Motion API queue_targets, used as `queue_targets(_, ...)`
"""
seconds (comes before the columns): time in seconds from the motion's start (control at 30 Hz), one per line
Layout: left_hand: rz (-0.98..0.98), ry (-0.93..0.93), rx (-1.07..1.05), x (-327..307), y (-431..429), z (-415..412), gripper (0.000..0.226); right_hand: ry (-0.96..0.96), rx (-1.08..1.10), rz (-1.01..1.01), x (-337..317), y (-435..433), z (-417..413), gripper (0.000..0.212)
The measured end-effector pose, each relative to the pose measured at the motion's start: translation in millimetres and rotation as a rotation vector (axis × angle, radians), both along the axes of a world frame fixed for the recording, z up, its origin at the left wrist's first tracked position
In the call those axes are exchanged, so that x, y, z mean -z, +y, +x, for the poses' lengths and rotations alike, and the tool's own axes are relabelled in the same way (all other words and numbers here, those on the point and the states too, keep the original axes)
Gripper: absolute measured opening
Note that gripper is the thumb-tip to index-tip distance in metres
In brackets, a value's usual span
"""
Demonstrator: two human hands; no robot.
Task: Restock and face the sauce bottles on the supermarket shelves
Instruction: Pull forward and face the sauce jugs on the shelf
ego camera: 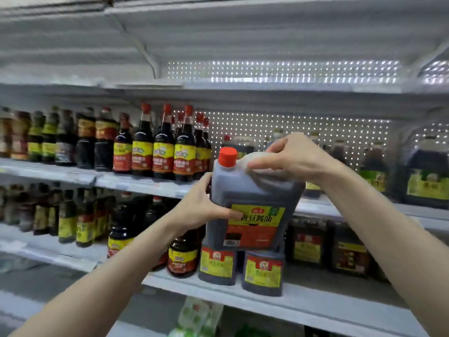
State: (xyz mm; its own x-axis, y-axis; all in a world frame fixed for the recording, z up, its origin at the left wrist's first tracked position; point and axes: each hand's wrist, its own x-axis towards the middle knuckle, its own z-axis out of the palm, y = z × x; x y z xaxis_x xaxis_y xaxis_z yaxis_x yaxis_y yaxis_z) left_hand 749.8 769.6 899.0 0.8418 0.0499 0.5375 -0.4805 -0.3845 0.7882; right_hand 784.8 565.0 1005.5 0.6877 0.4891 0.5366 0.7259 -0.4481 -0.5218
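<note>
A large dark soy sauce jug [252, 198] with a red cap and a yellow-and-red label is held up in front of the shelves, tilted a little to the right. My right hand [291, 156] grips the handle on its top. My left hand [206, 207] holds its left side, thumb across the label's edge. The jug hangs level with the middle shelf [136, 183], in front of a gap with only a few bottles far back. Its base hides the tops of two similar jugs [263, 273] on the lower shelf [303, 305].
Rows of red-capped dark sauce bottles [162, 154] fill the middle shelf to the left. Big jugs [425, 181] stand at its right end. The lower shelf carries more bottles [183, 257] and dark jugs [349, 249]. Green packets [199, 317] lie below. A bare white shelf runs overhead.
</note>
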Motion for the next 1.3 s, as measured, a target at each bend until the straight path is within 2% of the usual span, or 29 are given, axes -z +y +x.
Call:
queue_targets(0.27,0.058,-0.076,-0.151,-64.1,27.0,17.4,0.087,-0.089,-0.11,0.052,-54.6,26.7,31.5,0.05)
queue_targets(0.53,0.128,-0.103,-0.129,-93.1,69.7,81.5,0.081,-0.122,-0.071,0.101,-63.8,68.7,90.9,0.04)
queue_targets(0.93,0.135,-0.057,0.0,-92.5,141.3,203.3,0.083,-0.098,0.109,0.139,-58.1,137.9,184.9,0.044)
queue_targets(1.03,0.124,-0.018,0.049,-85.3,149.5,222.5,0.086,-0.101,0.168,0.157,-53.5,146.3,198.9,0.051)
queue_targets(1.3,0.076,0.006,0.099,-80.2,164.5,255.5,0.087,-0.107,0.175,0.174,-59.2,163.7,226.0,0.045)
